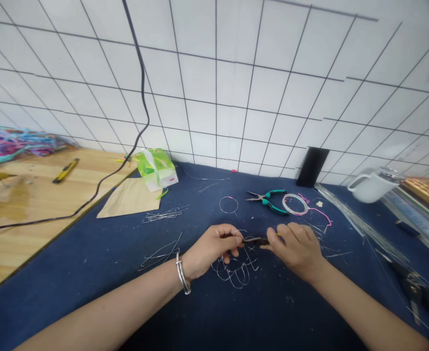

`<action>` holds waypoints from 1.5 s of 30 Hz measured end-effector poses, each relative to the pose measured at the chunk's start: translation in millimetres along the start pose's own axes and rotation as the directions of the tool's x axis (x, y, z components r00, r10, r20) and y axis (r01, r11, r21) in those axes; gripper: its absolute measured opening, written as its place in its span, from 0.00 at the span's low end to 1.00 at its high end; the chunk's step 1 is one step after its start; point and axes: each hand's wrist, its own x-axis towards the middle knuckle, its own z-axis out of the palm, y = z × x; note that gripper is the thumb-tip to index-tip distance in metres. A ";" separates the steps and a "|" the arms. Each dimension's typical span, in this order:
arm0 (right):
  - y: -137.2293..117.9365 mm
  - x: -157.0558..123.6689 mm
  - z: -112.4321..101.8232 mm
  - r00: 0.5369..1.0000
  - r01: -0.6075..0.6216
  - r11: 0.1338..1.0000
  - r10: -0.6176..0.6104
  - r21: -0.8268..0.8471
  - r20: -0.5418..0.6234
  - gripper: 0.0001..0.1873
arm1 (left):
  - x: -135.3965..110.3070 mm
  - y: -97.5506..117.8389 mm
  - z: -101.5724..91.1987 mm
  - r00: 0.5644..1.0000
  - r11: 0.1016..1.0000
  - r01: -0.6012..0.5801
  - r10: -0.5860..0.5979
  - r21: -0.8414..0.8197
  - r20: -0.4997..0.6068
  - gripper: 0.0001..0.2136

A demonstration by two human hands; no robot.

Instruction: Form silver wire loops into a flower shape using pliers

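My left hand [211,248] is closed in a pinch on a looped piece of thin silver wire [236,271] that lies on the dark blue cloth [126,273]. My right hand [297,246] is closed round a small pair of pliers [256,241] with a yellow bit at the handle. The pliers' dark jaws point left and meet the wire at my left fingertips. A silver bangle [182,273] sits on my left wrist. Both hands rest low over the cloth, close together.
Behind my hands lie green-handled pliers [269,199], a wire ring [229,204], a spool of clear cord [295,204] and pink cord. Wire bundles [163,214] lie to the left. A green-white packet [156,168], brown paper, white jug [371,185] and black cable [101,187] stand around.
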 end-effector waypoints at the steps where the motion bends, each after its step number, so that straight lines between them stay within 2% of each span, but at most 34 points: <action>1: 0.1 -0.2 0.1 1.000 0.003 1.000 -0.003 -0.004 0.003 0.15 | -0.1 0.0 0.0 1.000 1.000 -0.006 0.006 0.009 0.002 0.06; 7: -2.4 0.8 0.3 0.999 -0.033 0.999 0.033 0.011 0.035 0.16 | -0.2 -1.9 4.9 0.999 1.000 0.003 -0.002 0.016 -0.033 0.09; 11: -6.4 5.6 -4.0 0.991 -0.100 0.995 0.097 0.027 0.092 0.16 | -0.9 -3.4 8.9 0.997 1.000 -0.016 0.015 -0.001 -0.077 0.10; 14: -9.8 8.8 -7.4 0.979 -0.162 0.986 0.155 0.044 0.132 0.16 | -1.6 -6.6 10.3 0.993 0.997 -0.051 0.044 -0.058 -0.106 0.09; 18: -12.4 9.7 -9.7 0.973 -0.197 0.979 0.189 0.050 0.130 0.16 | -2.2 -12.4 12.1 0.991 0.983 -0.083 0.063 -0.164 -0.121 0.08; 29: -13.6 9.7 -14.3 0.975 -0.201 0.979 0.197 0.030 0.107 0.16 | -3.2 -17.8 16.5 0.996 0.919 -0.030 -0.006 -0.394 -0.092 0.08; 45: -9.7 8.0 -16.3 0.995 -0.096 0.995 0.097 -0.027 0.032 0.15 | -4.8 -17.4 18.1 0.993 0.919 0.001 -0.047 -0.393 -0.106 0.08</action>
